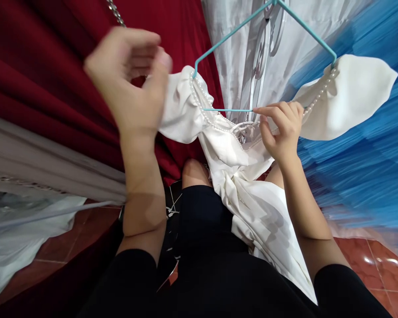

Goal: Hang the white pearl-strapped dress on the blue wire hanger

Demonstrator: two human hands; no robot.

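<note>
- The white satin-look dress (pixel 225 148) hangs on a turquoise hanger (pixel 234 31), its bodice just above and right of the view's centre, towards 1 o'clock.
- The right grip (pixel 280 130), at 2 o'clock, is narrow: index finger and thumb close on the hanger's lower bar.
- From this grip, the bodice lies close by towards 8 o'clock, and one sleeve (pixel 348 101) flares out at 2 o'clock, near the knuckles.
- Also from the right grip, the hanger's peak stands at 12 o'clock, and the dress's skirt (pixel 268 216) drops towards 6 o'clock, running in folds past the dark shorts (pixel 199 216).
- The left grip (pixel 157 51), between 10 and 11 o'clock, is raised and blurred, with fingers curled towards the thumb; I cannot tell whether anything is held in it.
- The puffed sleeve (pixel 182 110) sits just beside that grip, at its 4 o'clock, partly behind the wrist.
- Pearl trim (pixel 319 95) edges the neckline; the hanger's two ends meet it at the shoulders.
- Dark red cloth (pixel 192 31) hangs at 11 o'clock, white drapery (pixel 223 26) at 12 to 1, and layered blue tulle (pixel 378 154) at 3.
- Red tiled floor (pixel 374 260) shows at 4 o'clock.
</note>
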